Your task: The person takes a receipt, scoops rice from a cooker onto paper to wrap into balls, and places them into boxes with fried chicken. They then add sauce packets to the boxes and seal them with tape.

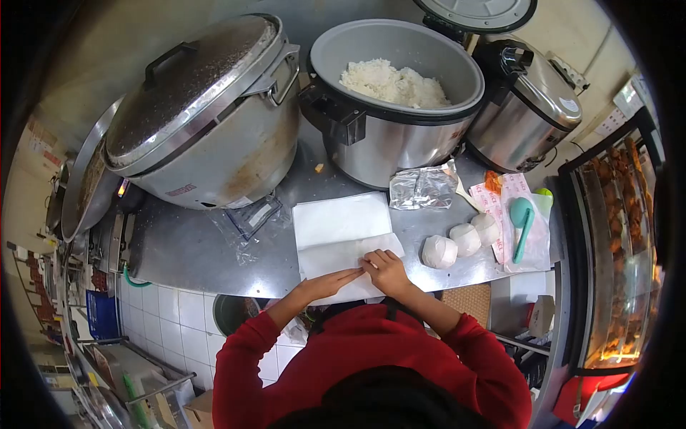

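Note:
A stack of white paper sheets [341,218] lies at the front of the metal counter, its near part folded or rolled over. My left hand [330,284] rests along the near side of the fold, fingers stretched out toward the right. Bent fingers of my right hand [384,272] pinch the paper close to the left fingertips. What lies inside the fold, if anything, is hidden. To the right, several round parcels wrapped in white paper [439,252] sit in a row. A teal spoon [523,230] lies on printed paper [500,193] beyond them.
Behind the paper, an open rice cooker [404,139] holds white rice [393,82]. A large lidded pot [236,154] stands left, with clear plastic packaging [250,218] before it. Crumpled foil [423,187], a closed cooker [525,107] and a glass food display case [614,250] are on the right.

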Tool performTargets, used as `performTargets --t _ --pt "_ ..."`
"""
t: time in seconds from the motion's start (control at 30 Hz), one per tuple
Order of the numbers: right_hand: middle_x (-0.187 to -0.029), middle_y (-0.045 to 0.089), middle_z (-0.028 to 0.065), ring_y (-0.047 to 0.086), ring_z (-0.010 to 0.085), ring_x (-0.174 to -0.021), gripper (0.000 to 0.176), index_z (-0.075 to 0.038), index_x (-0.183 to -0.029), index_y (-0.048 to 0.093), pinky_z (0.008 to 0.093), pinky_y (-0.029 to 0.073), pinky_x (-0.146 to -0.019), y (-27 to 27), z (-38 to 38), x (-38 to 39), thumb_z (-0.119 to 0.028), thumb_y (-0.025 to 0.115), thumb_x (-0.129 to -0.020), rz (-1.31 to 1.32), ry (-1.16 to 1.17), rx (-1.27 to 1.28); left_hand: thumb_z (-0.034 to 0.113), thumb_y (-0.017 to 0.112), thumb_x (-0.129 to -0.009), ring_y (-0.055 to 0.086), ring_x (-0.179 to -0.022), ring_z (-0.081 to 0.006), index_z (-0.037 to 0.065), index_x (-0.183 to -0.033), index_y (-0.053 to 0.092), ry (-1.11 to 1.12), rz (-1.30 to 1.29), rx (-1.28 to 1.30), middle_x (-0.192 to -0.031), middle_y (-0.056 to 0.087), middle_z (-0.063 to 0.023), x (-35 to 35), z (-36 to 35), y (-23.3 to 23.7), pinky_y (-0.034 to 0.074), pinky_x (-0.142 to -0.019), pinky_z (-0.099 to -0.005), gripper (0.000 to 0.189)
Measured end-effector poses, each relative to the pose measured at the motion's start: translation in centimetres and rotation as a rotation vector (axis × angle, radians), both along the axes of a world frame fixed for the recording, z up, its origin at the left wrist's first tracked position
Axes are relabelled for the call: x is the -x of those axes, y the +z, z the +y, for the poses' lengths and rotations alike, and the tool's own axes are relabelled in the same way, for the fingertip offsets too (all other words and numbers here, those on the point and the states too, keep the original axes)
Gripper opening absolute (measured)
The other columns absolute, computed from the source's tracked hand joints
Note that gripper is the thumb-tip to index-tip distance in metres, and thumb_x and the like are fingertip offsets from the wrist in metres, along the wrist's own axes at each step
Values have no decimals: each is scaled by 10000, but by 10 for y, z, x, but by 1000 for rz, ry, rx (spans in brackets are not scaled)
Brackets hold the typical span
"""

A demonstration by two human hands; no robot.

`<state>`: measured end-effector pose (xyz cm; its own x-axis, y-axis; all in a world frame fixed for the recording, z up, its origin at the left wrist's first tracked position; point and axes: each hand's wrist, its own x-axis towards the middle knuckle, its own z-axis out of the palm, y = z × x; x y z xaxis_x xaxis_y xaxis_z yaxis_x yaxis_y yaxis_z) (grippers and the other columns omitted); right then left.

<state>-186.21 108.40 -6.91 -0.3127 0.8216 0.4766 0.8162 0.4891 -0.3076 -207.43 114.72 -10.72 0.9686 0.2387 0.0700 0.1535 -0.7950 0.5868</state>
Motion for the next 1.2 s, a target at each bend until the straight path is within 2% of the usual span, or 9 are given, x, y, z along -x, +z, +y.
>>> performTargets --t 0.2,0.4,0.5,0.6,0.8,0.9,1.03,1.17,1.2 --pt "-1152 561 112 525 310 -1112 170 -34 -918 630 416 450 -925 5 -1 8 -62 612 -751 53 -48 -55 59 529 -785 465 -1228 -183 125 -1251 533 466 -78 -834 -1281 525 -58 -1 -24 61 347 -1046 -363 471" --pt "-1239 535 136 519 317 -1156 259 -43 -1020 612 437 445 -965 -6 -5 6 -41 601 -762 53 19 -5 41 532 -796 443 -1255 -197 101 -1159 603 602 -172 -339 -1308 516 -61 26 -14 18 351 -1052 -377 376" --pt "-1276 516 167 517 308 -1170 396 -29 -1162 562 420 430 -974 -8 -11 3 -41 625 -771 76 58 50 40 496 -805 395 -1290 -207 68 -1277 493 577 -167 -93 -1369 453 -72 34 -16 -1 266 -1107 -379 473" --pt "-1331 457 201 471 363 -1206 619 1 -1292 433 408 440 -956 -23 -19 -8 -148 694 -751 79 96 173 90 475 -867 366 -1307 -201 28 -1289 464 510 -173 -359 -1402 401 -101 46 -16 -20 247 -1121 -358 427" --pt "-1007 643 188 627 336 -952 271 -16 -1009 630 396 506 -852 -38 -19 -22 -8 568 -745 17 148 3 161 467 -903 473 -1209 -221 23 -1158 565 476 -89 -246 -1313 485 -100 54 -18 -19 398 -1012 -323 306" --pt "-835 674 161 661 325 -769 173 -76 -870 700 391 537 -726 -10 -2 -22 -68 606 -725 -8 35 250 208 518 -853 578 -1010 -282 29 -939 610 621 98 -166 -999 604 -117 34 -14 18 490 -831 -377 219" --pt "-754 666 158 642 351 -659 138 -108 -780 724 411 530 -636 -4 35 -19 -195 675 -685 -225 -100 503 289 743 -656 653 -862 -284 48 -903 658 937 383 71 -914 662 -140 0 23 44 529 -733 -405 355" --pt "-821 669 179 651 338 -725 420 16 -900 668 413 524 -673 -27 79 -21 -223 784 -575 -388 -274 717 230 852 -472 642 -909 -263 55 -902 676 919 443 -52 -940 664 -126 -29 75 -15 529 -722 -380 496" --pt "-903 662 143 628 287 -852 543 -67 -1002 619 418 505 -717 -48 85 -38 -352 777 -568 -466 -240 713 234 849 -467 626 -929 -259 57 -865 678 941 178 -337 -953 655 -119 -22 64 -7 523 -736 -369 468"
